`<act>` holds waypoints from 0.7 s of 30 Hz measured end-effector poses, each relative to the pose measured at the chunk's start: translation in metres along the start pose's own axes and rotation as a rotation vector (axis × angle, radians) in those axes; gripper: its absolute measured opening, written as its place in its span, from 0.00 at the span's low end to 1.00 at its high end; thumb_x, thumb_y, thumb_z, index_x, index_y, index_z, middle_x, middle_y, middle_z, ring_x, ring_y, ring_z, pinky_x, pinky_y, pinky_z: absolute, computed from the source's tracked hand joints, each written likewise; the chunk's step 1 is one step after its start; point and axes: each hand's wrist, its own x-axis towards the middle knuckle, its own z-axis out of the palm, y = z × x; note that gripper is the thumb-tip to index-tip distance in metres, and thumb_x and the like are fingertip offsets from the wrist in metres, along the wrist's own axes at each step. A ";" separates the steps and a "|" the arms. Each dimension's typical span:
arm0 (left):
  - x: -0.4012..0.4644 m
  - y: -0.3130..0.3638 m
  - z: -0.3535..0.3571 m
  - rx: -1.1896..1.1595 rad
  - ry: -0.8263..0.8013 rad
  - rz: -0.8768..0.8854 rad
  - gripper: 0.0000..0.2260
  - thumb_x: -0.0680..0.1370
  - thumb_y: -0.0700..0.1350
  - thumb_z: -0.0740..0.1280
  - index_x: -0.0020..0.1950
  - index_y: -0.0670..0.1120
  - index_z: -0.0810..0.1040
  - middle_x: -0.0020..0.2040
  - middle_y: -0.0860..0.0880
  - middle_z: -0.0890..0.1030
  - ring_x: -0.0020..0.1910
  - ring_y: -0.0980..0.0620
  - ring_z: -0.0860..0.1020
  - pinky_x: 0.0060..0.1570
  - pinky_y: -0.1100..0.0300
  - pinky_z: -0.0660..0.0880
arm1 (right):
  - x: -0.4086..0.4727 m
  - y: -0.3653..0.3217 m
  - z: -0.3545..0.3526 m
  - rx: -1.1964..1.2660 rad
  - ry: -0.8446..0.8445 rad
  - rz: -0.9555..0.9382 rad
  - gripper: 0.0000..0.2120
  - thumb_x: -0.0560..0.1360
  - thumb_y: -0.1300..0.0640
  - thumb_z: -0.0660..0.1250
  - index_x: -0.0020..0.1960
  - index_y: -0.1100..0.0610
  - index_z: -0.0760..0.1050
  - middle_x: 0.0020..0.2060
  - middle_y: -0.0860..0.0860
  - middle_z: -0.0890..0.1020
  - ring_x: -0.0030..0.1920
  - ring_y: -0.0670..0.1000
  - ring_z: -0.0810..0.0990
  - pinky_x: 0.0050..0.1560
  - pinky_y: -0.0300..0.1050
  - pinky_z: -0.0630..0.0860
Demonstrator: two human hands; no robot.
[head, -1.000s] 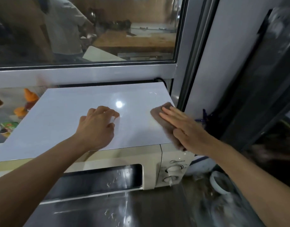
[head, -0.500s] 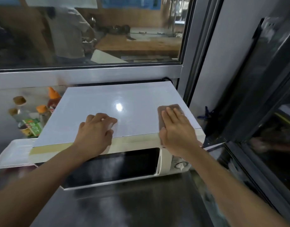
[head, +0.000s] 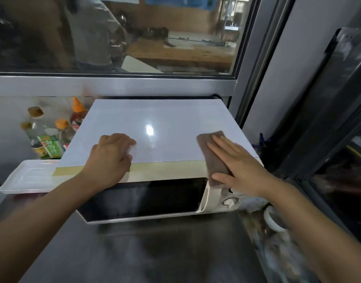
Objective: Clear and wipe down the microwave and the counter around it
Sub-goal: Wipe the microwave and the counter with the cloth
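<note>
Up top, one brown wiping cloth lies on the cream microwave's right front corner — right hand flat, fingers spread; left hand curled, seemingly empty. Four bottles stand left.

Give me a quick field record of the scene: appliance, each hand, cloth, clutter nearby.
appliance: cream microwave, door shut, white sheet on top
left hand: curled, resting on the top's front edge
right hand: flat, pressing brown cloth at front right corner
clutter: sauce bottles and white trays left of microwave
</note>
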 end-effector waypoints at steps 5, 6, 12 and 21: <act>-0.005 -0.014 -0.001 0.007 0.018 -0.021 0.13 0.77 0.42 0.63 0.62 0.46 0.75 0.64 0.47 0.74 0.60 0.43 0.69 0.58 0.48 0.68 | 0.015 -0.035 0.017 -0.077 0.139 -0.033 0.38 0.76 0.40 0.58 0.77 0.52 0.44 0.77 0.48 0.44 0.76 0.46 0.39 0.76 0.47 0.44; -0.004 -0.014 -0.002 -0.002 0.015 -0.023 0.13 0.77 0.42 0.63 0.62 0.46 0.75 0.64 0.47 0.74 0.60 0.43 0.69 0.59 0.48 0.68 | 0.023 -0.049 0.019 -0.085 0.165 -0.050 0.38 0.76 0.39 0.58 0.77 0.52 0.46 0.77 0.49 0.47 0.76 0.47 0.41 0.75 0.45 0.43; -0.013 -0.028 -0.014 -0.087 0.007 -0.031 0.16 0.75 0.36 0.65 0.63 0.44 0.75 0.62 0.47 0.76 0.61 0.45 0.71 0.61 0.49 0.68 | 0.078 -0.145 0.028 -0.082 0.251 -0.190 0.37 0.74 0.39 0.64 0.75 0.58 0.58 0.75 0.57 0.61 0.74 0.58 0.59 0.72 0.50 0.52; -0.031 -0.067 -0.034 -0.026 0.059 -0.171 0.14 0.75 0.39 0.66 0.61 0.44 0.76 0.60 0.45 0.76 0.59 0.43 0.70 0.59 0.50 0.68 | 0.054 -0.080 0.014 -0.117 0.055 -0.130 0.44 0.70 0.27 0.49 0.77 0.47 0.38 0.75 0.44 0.37 0.76 0.44 0.37 0.74 0.45 0.38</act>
